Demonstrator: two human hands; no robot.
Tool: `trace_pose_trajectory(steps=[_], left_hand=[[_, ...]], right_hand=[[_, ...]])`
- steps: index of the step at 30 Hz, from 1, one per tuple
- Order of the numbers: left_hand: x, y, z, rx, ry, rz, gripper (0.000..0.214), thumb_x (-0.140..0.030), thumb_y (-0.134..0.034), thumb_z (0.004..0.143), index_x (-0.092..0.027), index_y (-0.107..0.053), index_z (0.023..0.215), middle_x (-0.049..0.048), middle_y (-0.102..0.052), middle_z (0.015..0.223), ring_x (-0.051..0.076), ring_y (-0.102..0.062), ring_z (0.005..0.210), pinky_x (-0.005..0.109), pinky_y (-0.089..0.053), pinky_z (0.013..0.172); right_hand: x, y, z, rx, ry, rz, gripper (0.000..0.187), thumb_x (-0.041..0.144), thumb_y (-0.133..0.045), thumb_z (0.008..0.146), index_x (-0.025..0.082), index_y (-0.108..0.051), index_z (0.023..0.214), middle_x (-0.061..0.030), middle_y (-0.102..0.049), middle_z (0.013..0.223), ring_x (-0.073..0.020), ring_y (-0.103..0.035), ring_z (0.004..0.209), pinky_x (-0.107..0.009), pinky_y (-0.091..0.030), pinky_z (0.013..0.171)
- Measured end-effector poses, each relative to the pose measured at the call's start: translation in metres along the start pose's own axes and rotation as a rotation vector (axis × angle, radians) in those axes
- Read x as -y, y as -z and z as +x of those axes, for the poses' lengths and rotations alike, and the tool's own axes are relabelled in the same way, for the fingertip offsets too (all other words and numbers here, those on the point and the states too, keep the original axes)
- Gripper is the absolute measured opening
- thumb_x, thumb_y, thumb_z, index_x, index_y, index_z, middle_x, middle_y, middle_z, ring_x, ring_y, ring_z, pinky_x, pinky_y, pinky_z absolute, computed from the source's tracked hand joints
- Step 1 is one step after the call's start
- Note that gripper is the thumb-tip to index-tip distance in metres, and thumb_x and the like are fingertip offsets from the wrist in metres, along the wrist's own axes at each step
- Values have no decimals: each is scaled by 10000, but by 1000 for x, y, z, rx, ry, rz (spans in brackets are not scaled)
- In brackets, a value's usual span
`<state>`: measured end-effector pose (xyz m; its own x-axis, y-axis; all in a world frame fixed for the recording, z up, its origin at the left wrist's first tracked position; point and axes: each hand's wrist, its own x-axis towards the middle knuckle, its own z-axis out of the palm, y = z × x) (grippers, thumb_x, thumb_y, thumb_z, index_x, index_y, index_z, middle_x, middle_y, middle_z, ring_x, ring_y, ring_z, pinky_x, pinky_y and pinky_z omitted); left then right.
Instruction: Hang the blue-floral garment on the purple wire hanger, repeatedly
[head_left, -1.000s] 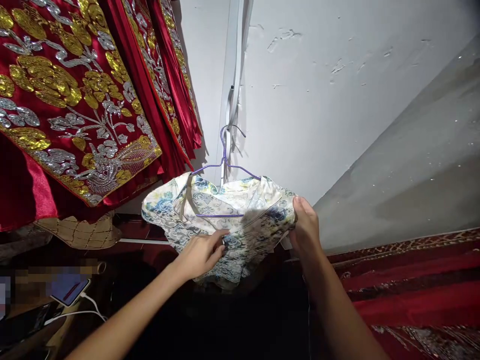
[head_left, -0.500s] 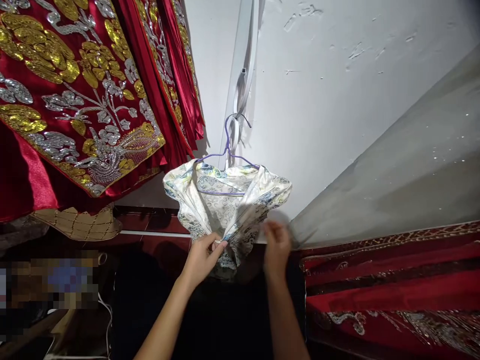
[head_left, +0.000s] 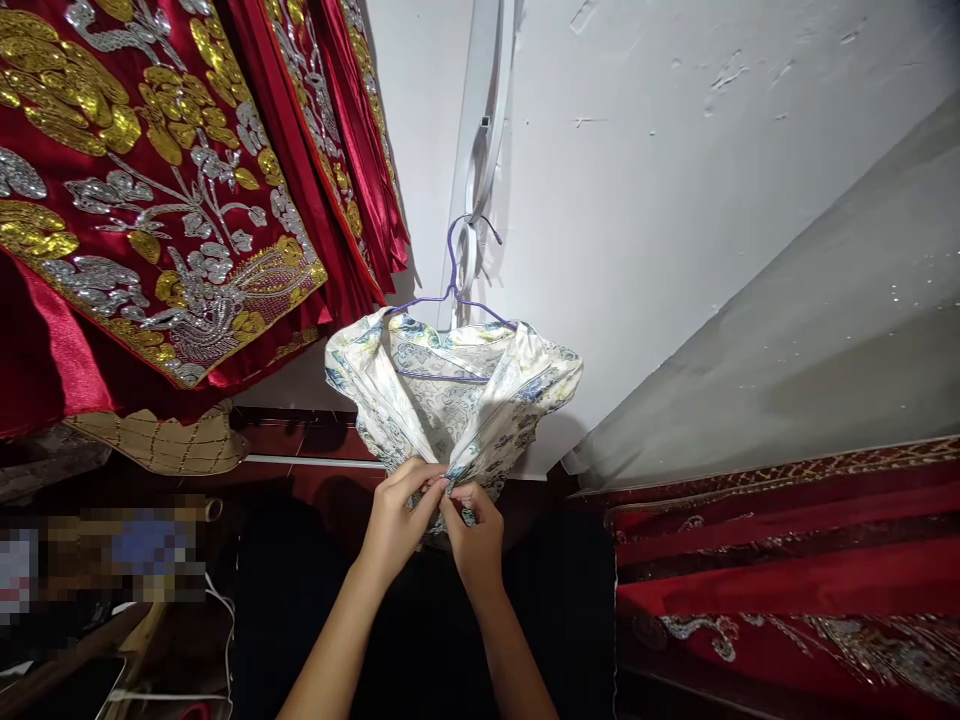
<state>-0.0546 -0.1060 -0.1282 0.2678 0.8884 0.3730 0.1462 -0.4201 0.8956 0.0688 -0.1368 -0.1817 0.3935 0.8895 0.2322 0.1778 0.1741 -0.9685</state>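
A pale shirt with a blue, green and yellow floral print (head_left: pixel 510 420) hangs on a thin purple hanger (head_left: pixel 453 270). Its collar lies spread over the hanger, and the two front edges come together lower down. At that meeting point my left hand (head_left: pixel 401 510) pinches the front edge between thumb and fingers. Just to its right, my right hand (head_left: pixel 475 530) pinches the same spot, with fingertips close to those of the left. Whatever small piece lies between the fingertips is too small to make out. Below the hands the shirt's lower part is mostly hidden.
The hanger's hook goes through a ring on a white metal stand (head_left: pixel 487 120) against the white wall (head_left: pixel 637 200). Red garments with gold and silver sequins (head_left: pixel 187 200) hang at left. A sheer cover (head_left: pixel 787 350) and red embroidered cloth (head_left: pixel 750 560) are at right.
My right hand has moved left from beside the shirt to its front opening and now pinches there beside my left hand. The left hand has kept its grip.
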Motion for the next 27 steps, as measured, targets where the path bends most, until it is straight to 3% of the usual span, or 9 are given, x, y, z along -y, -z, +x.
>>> trace_pose_trajectory(steps=[5, 9, 12, 19, 27], left_hand=[[-1, -7, -1, -108, 226, -307, 261, -277, -706, 876, -230, -672, 1130, 39, -661, 855, 169, -616, 776, 279, -484, 707], [-10, -13, -1, -146, 424, -672, 424, -288, -783, 803, -231, -544, 1149, -41, -604, 702, 50, -404, 474, 171, -301, 466], [-17, -18, 2, -199, 491, -774, 486, -265, -823, 748, -233, -483, 1094, -51, -626, 676, 22, -323, 424, 149, -232, 437], [-42, -17, 36, -343, 486, -905, 589, -180, -858, 639, -246, -399, 1002, 9, -718, 749, 9, -365, 392, 130, -208, 415], [-88, -4, 91, -316, 353, -884, 602, -171, -851, 596, -251, -361, 936, 13, -742, 761, -5, -308, 358, 130, -165, 382]], right_hand=[[1, 3, -1, 4, -26, 30, 216, 321, -688, 839, 197, -567, 709, 11, -527, 653, -155, -479, 642, -287, -403, 630], [2, 9, 4, 26, -24, 36, 230, 355, -680, 850, 192, -595, 713, 6, -534, 642, -159, -483, 634, -293, -402, 621], [2, 11, 6, 30, -7, 12, 268, 385, -674, 859, 196, -576, 697, 16, -502, 626, -150, -464, 617, -286, -393, 600], [-11, 9, 12, 17, 5, -45, 347, 452, -648, 878, 199, -537, 669, 28, -465, 601, -133, -441, 580, -273, -379, 574], [-28, 17, 30, 25, -12, -49, 426, 529, -625, 877, 208, -463, 649, 62, -335, 565, -105, -337, 517, -256, -289, 512]])
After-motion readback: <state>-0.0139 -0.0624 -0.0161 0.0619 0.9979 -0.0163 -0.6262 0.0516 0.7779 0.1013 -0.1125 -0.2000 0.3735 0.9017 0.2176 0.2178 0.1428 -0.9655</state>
